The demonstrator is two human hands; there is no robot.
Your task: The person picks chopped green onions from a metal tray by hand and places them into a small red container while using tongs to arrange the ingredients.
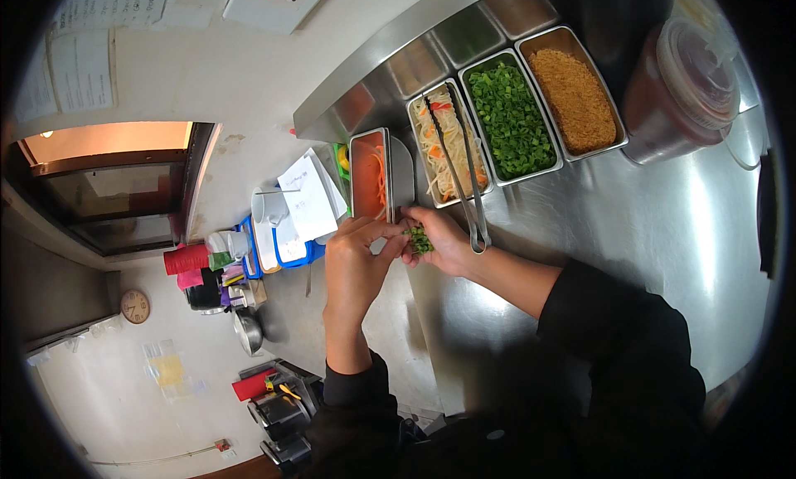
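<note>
My right hand (440, 241) is turned palm up and cupped around a small heap of chopped spring onion (420, 240). From the left, my left hand (357, 261) reaches over with thumb and fingertips pinched at the edge of that heap. Both hands are just below a steel pan (368, 196) with shredded carrot (378, 174) in it. Beside it, metal tongs (461, 168) lie across a pan of bean sprouts (435, 146), their handle end reaching to my right wrist. A fuller pan of chopped spring onion (511, 115) stands further right.
A pan of brown crumbs (575, 100) and a lidded plastic tub of dark red liquid (678, 93) stand at the right on the steel counter (653, 218). Left are papers (308, 193), a white mug (268, 205), blue-rimmed containers (292, 255) and a metal bowl (249, 330).
</note>
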